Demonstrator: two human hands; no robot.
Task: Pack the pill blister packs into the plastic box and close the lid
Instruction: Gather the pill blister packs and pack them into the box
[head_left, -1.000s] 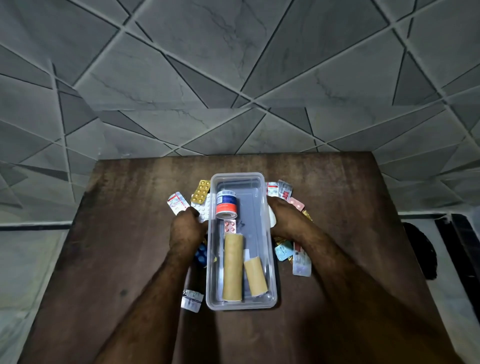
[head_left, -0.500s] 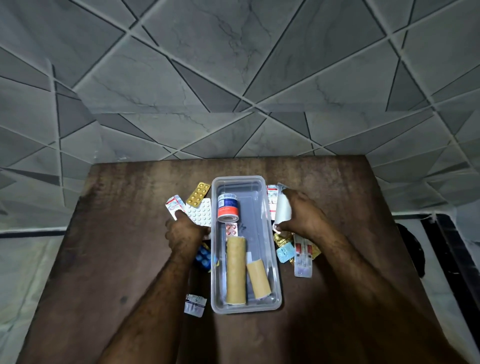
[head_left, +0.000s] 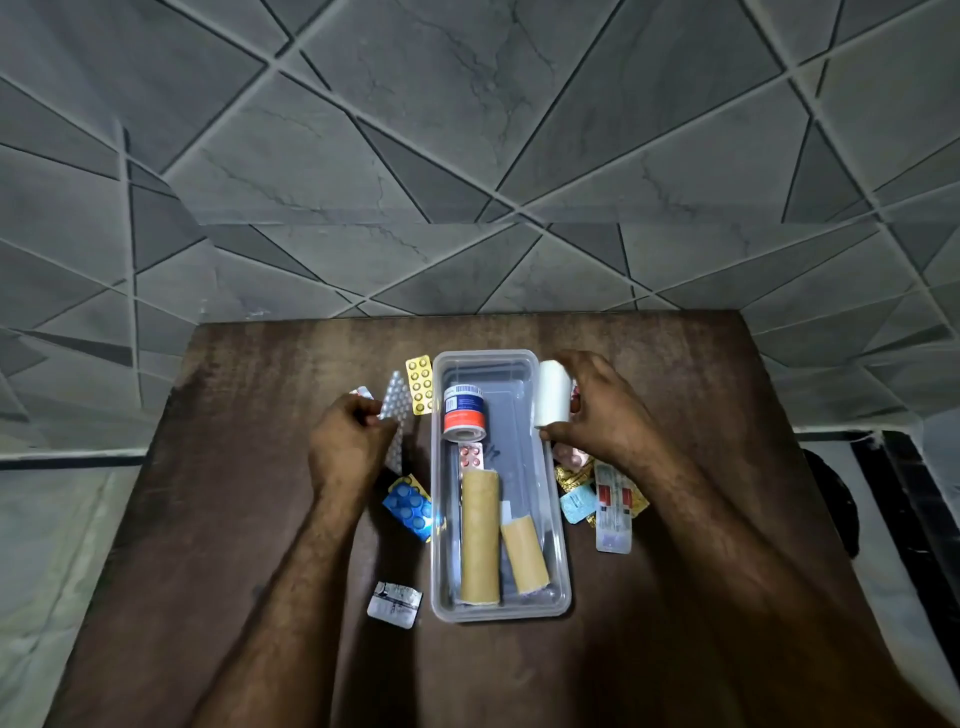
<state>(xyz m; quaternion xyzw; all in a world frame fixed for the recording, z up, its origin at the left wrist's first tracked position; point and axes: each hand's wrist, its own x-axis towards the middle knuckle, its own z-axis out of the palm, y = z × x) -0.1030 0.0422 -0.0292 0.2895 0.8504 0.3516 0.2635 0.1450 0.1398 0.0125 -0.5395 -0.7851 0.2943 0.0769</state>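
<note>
A clear plastic box (head_left: 555, 525) lies open in the middle of the brown table. Inside it are a tape roll (head_left: 464, 410), a small pink blister pack (head_left: 471, 456) and two tan rolls (head_left: 480, 538). My left hand (head_left: 349, 447) grips a silver blister pack (head_left: 396, 410), lifted on edge left of the box. My right hand (head_left: 597, 415) holds a white roll (head_left: 554, 394) at the box's right rim. Loose packs lie around: yellow (head_left: 420, 383), blue (head_left: 411, 508), silver (head_left: 394, 604) on the left, several mixed ones (head_left: 602, 499) on the right. No lid is visible.
The brown table (head_left: 234, 519) stands against a grey tiled wall (head_left: 467, 156). Pale floor shows past the table's left and right edges. A dark object (head_left: 831, 499) sits on the floor at the right.
My left hand has lifted the silver blister pack off the table. My right hand has raised the white roll up to the box's right rim.
</note>
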